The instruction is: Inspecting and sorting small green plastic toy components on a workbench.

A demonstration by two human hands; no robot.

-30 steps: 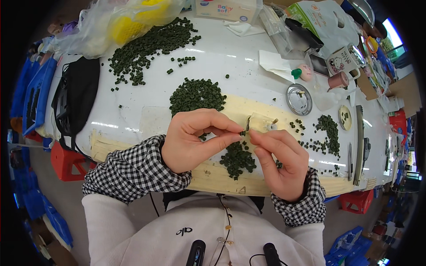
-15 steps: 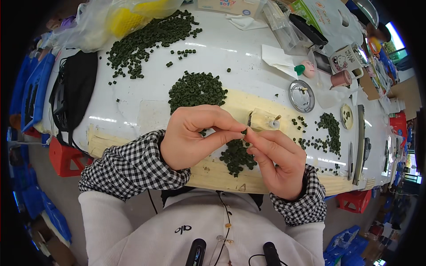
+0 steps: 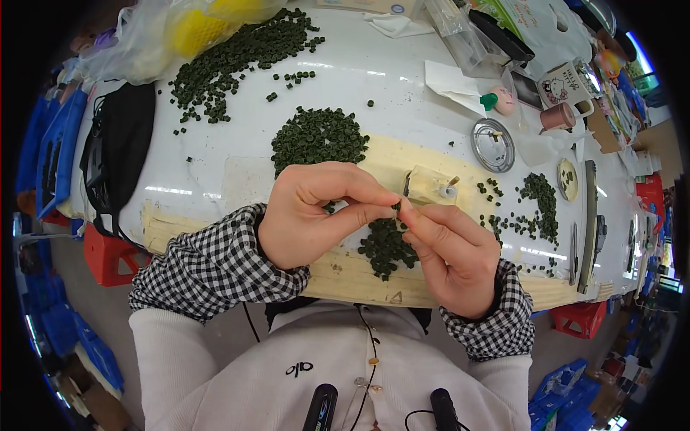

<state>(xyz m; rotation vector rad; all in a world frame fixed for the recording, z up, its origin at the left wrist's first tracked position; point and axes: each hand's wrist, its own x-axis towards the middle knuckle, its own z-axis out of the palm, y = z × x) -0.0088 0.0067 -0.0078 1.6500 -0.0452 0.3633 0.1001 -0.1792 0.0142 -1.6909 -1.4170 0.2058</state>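
Note:
A small dark green part (image 3: 396, 206) is pinched at the thumb and fingertip of my left hand (image 3: 316, 215). My right hand (image 3: 456, 255) meets it from the other side, its thumb and forefinger closed at the same spot; whether it grips the green part or another tiny piece is hidden. Beneath the hands lies a small heap of green parts (image 3: 387, 251). A larger heap (image 3: 320, 140) sits just beyond my left hand. Past the right fingers stands a cream block fixture (image 3: 429, 185) with a short upright pin (image 3: 453, 182).
A wide pile of green parts (image 3: 244, 54) spreads at the far left beside a clear plastic bag (image 3: 136, 43). To the right are a round metal dish (image 3: 493, 145), more scattered parts (image 3: 540, 201) and tweezers (image 3: 573, 251). A black cloth bag (image 3: 126, 144) lies left.
Both hands stay joined at the fingertips around the small green part, with the right fingers slightly shifted. The whole view has moved a little.

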